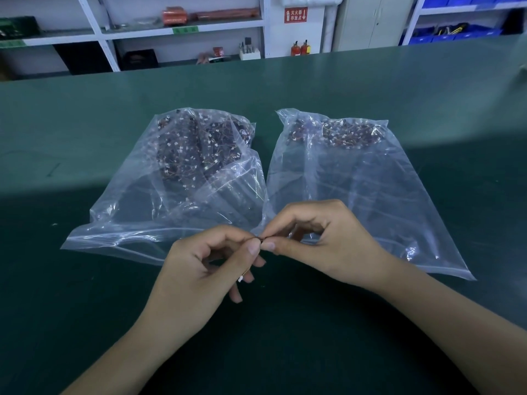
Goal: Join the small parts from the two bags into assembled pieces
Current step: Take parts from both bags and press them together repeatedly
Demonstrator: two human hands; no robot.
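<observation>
Two clear plastic bags lie side by side on the green table (85, 295). The left bag (159, 201) holds many small dark parts with thin wires and white plugs, heaped at its far end. The right bag (370, 195) holds a smaller heap of similar parts at its far end. In front of the bags, my left hand (208, 266) and my right hand (322, 243) meet fingertip to fingertip, both pinching one tiny dark part (260, 238). A thin wire with a white plug (241, 278) hangs below my left fingers. How the pieces meet is hidden by my fingertips.
White shelving (182, 32) with boxes and rolls stands behind the table's far edge. Two red fire extinguishers (301, 48) sit on the floor by a grey cabinet (370, 21). Blue bins (456, 32) fill shelves at the far right.
</observation>
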